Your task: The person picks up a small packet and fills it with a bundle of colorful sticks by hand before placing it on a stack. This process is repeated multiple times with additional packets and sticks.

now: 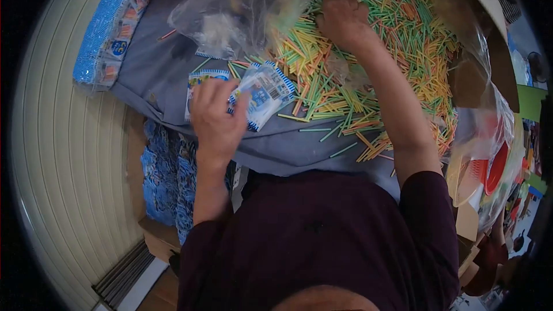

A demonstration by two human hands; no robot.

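My left hand (216, 112) is closed over small blue-and-white plastic packets, its thumb against the right-hand printed packet (266, 93). Another blue-edged packet (194, 83) lies partly under its fingers. My right hand (344, 20) reaches into a large heap of thin coloured sticks (403, 52) in green, yellow, orange and pink. Its fingers are curled down among the sticks, and their tips are hidden. Loose sticks (328, 129) are scattered along the near side of the heap.
Clear plastic sheeting (247, 11) lies beside the heap on grey cloth (155, 63). A bulky bag of blue packets (106, 34) sits at the far left. Below stands a cardboard box (158, 239) with blue wrappers (161, 173). Red baskets (496, 170) and another person's sleeve (487, 262) appear at right.
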